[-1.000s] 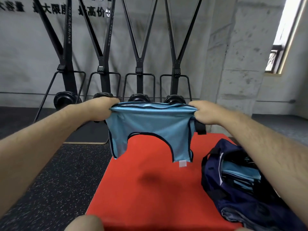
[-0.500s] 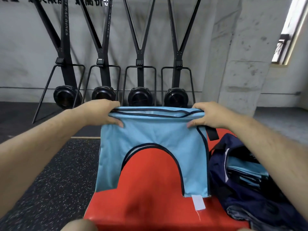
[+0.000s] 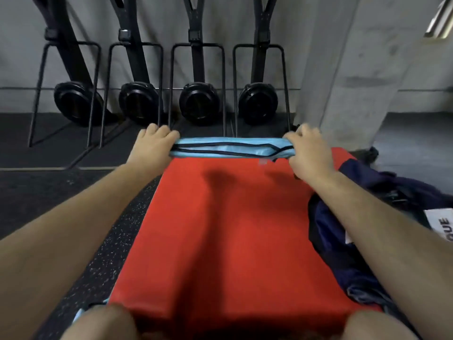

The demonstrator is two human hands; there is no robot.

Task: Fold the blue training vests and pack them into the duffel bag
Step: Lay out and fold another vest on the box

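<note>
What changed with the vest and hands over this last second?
The left hand and right hand reached forward and down, carrying the blue vest to the far end of the red mat; it no longer hangs open, showing only a narrow band. Both still grip its ends. The duffel bag stayed put.

Wall: the wall (image 3: 166, 20) in front of you is grey and rough.
Pillar: a big grey pillar (image 3: 343, 69) stands to your right.
Machines: four tall black machines (image 3: 198, 104) stand in a row by the wall. Each has a round black wheel low down and a thin metal frame.
Floor: the floor (image 3: 61, 197) on your left is black with tiny white dots.
Bench: a red bench (image 3: 232, 229) with a flat top sits right below you.
Window: a bit of bright window (image 3: 441, 18) shows at the top right.
</note>
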